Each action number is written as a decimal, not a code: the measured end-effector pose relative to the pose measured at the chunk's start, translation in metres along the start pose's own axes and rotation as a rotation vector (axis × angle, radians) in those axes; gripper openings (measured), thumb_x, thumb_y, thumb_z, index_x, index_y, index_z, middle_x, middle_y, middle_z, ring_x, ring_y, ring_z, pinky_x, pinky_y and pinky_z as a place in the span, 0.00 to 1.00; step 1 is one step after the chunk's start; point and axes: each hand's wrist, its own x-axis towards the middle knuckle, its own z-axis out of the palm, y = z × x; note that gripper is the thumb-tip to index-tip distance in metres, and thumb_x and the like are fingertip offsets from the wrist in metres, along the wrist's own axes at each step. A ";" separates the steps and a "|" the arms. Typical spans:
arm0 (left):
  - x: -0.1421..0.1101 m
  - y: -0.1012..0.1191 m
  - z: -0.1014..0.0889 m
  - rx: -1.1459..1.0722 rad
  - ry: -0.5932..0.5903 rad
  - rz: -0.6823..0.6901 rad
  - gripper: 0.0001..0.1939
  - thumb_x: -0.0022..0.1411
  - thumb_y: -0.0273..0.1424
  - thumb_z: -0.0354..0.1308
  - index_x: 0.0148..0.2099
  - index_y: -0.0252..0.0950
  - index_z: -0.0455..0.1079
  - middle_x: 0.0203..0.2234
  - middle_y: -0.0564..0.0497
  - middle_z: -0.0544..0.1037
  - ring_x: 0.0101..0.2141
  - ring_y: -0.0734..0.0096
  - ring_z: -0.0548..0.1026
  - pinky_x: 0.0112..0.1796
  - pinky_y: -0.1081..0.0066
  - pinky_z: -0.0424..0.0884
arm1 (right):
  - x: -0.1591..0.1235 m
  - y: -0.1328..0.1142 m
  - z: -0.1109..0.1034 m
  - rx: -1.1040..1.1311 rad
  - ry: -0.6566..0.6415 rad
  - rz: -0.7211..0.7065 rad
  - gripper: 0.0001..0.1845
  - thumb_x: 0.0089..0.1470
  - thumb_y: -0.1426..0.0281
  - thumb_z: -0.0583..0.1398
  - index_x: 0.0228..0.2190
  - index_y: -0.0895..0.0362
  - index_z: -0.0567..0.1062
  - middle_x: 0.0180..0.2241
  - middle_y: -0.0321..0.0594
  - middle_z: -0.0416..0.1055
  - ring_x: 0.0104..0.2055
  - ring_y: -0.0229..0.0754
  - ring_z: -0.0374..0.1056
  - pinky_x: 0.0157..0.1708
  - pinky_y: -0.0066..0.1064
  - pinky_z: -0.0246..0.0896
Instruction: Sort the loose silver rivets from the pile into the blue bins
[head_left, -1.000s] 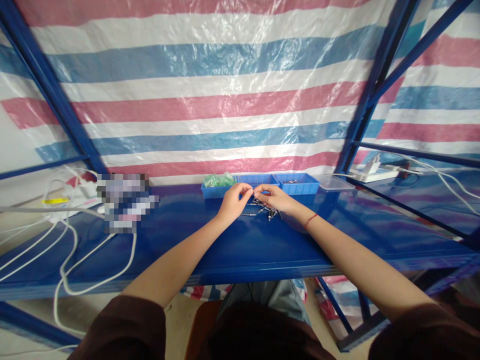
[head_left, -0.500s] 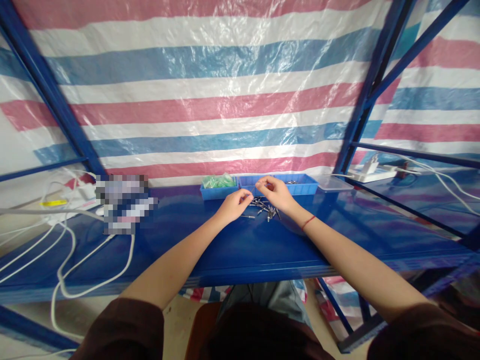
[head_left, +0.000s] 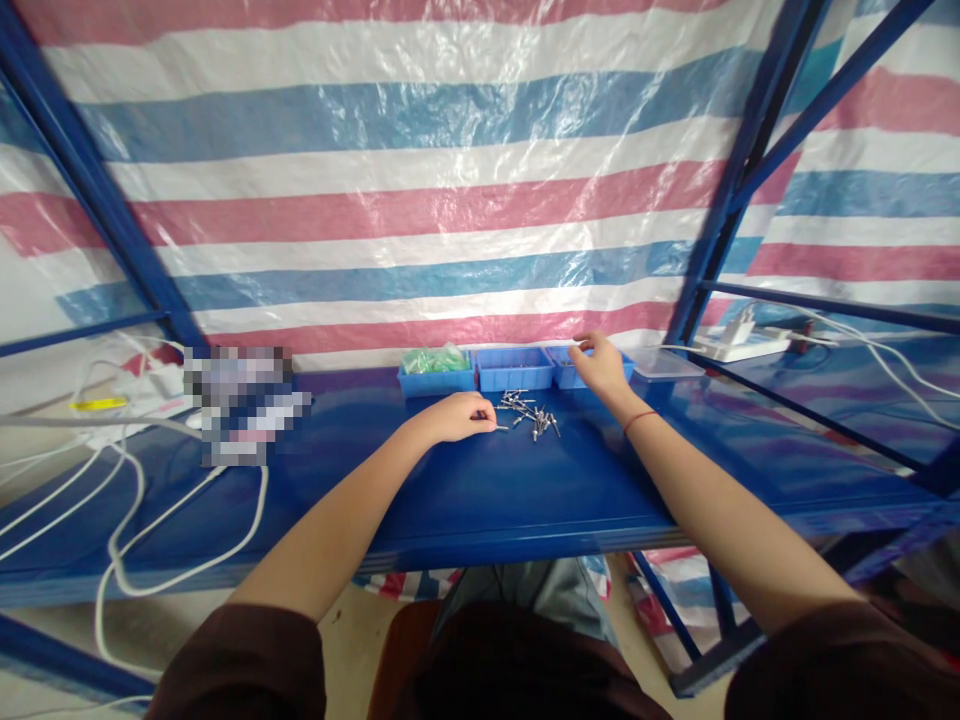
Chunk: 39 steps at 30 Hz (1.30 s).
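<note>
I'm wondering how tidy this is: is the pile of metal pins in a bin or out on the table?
Out: the pile of metal pins lies loose on the blue table, before the blue bins.

Blue tabletop (head_left: 465, 490) (glossy), loose metal pieces (head_left: 541, 416), three blue bins (head_left: 514, 377), white cables (head_left: 259, 507)

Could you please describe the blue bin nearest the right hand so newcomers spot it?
Before the striped sheeting, three blue bins line the back of the blue table. Pick the rightmost bin: unlike its neighbours, it is partly hidden by the right hand and has clear plastic on its right.
</note>
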 end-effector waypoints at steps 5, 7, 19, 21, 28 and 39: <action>0.003 0.011 0.004 0.002 0.157 -0.023 0.08 0.61 0.30 0.49 0.34 0.35 0.69 0.29 0.50 0.74 0.33 0.70 0.71 0.38 0.71 0.66 | -0.023 -0.025 0.015 0.079 -0.420 -0.183 0.04 0.44 0.74 0.58 0.23 0.56 0.73 0.25 0.37 0.72 0.29 0.39 0.64 0.34 0.31 0.58; 0.004 0.017 0.004 -0.082 0.289 -0.061 0.09 0.62 0.31 0.47 0.35 0.35 0.67 0.30 0.51 0.73 0.33 0.71 0.71 0.38 0.71 0.66 | -0.034 -0.032 0.022 0.129 -0.570 -0.220 0.06 0.45 0.73 0.56 0.24 0.57 0.74 0.27 0.37 0.73 0.30 0.39 0.66 0.35 0.32 0.59; 0.014 0.012 0.016 -0.554 0.408 -0.116 0.12 0.62 0.38 0.47 0.36 0.35 0.64 0.24 0.54 0.69 0.27 0.75 0.69 0.32 0.72 0.66 | -0.055 -0.051 0.029 0.411 -0.698 -0.258 0.13 0.47 0.65 0.60 0.34 0.59 0.74 0.27 0.37 0.71 0.28 0.37 0.66 0.32 0.31 0.64; 0.014 0.012 0.017 -0.585 0.410 -0.127 0.11 0.61 0.38 0.49 0.36 0.35 0.64 0.23 0.55 0.68 0.26 0.76 0.69 0.31 0.73 0.65 | -0.054 -0.051 0.029 0.408 -0.690 -0.278 0.12 0.47 0.64 0.60 0.33 0.59 0.75 0.28 0.38 0.71 0.28 0.36 0.66 0.32 0.31 0.64; 0.016 0.015 0.013 -0.751 0.588 -0.193 0.11 0.54 0.34 0.58 0.39 0.33 0.68 0.29 0.51 0.73 0.28 0.76 0.70 0.30 0.75 0.66 | -0.050 -0.044 0.033 0.422 -0.678 -0.160 0.17 0.45 0.58 0.62 0.32 0.59 0.73 0.29 0.39 0.72 0.20 0.32 0.62 0.20 0.26 0.60; 0.014 0.023 0.009 -0.847 0.626 -0.187 0.11 0.53 0.33 0.59 0.38 0.32 0.70 0.31 0.49 0.76 0.32 0.73 0.73 0.34 0.73 0.67 | -0.052 -0.044 0.034 0.435 -0.780 -0.143 0.19 0.49 0.57 0.59 0.36 0.59 0.73 0.28 0.39 0.71 0.20 0.32 0.63 0.16 0.24 0.56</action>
